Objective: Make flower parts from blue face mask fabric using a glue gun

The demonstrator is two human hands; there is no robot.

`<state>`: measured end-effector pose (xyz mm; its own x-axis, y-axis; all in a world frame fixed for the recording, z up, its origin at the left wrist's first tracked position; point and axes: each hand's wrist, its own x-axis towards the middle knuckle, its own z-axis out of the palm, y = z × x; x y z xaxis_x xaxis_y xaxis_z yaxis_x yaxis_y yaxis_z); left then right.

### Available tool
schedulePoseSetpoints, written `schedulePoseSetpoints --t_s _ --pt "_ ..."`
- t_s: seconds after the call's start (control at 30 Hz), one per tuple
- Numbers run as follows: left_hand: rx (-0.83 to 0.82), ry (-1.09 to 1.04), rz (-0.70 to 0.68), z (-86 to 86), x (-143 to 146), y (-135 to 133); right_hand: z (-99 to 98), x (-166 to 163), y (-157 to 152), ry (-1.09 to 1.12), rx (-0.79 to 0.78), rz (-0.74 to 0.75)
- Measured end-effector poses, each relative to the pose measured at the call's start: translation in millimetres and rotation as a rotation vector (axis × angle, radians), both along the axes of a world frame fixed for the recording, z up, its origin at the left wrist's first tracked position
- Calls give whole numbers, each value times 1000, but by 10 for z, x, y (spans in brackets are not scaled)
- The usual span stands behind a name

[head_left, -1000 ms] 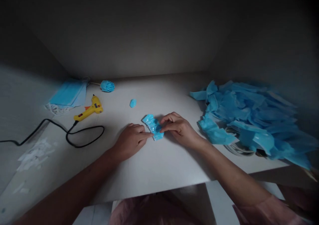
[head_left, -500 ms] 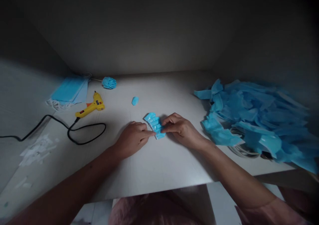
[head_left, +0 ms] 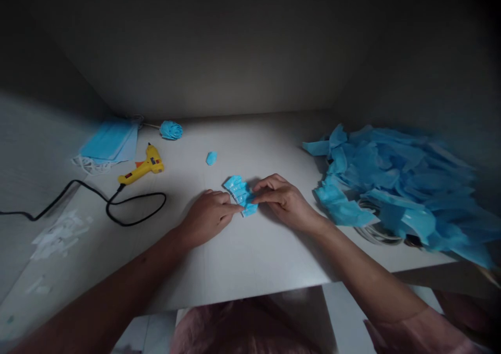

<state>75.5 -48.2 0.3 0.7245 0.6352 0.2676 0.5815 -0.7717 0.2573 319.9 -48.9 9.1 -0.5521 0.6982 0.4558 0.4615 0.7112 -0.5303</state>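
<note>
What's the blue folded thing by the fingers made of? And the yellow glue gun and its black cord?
Blue folded piece: probably thin, mask-like fabric; it creases into pleats, with glossy patches that could be glue or film.
Yellow glue gun: looks like hard plastic, with a smooth, molded-looking body.
Black cord: likely wire coated in flexible plastic or rubber, as it curves into a loop.

I press the pleated blue piece (head_left: 236, 188) to the worktop (head_left: 254, 260) with an outstretched finger of my left hand (head_left: 206, 213). The thumb and forefinger of my right hand (head_left: 287, 202) meet its right edge; whether they pinch it, I cannot tell. Just beyond lies a small blue cutting (head_left: 211, 158). To my left are a yellow glue gun (head_left: 143, 171), its black cord (head_left: 117, 224) looped, a blue flower (head_left: 171, 130), masks (head_left: 106, 140) and white scraps (head_left: 57, 239); to my right, heaped blue fabric (head_left: 391, 161).
</note>
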Motion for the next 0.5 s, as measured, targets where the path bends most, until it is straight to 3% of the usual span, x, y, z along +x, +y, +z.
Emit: schedulePoseSetpoints --t_s 0.3,0.43,0.5 --pt "-56 -15 16 -4 2 1 -8 -60 1 -171 31 14" --pt "-236 -177 21 21 -49 55 -35 -54 9 5 -21 29" --pt "-317 -294 127 85 -118 129 -44 -33 28 189 -67 -16"
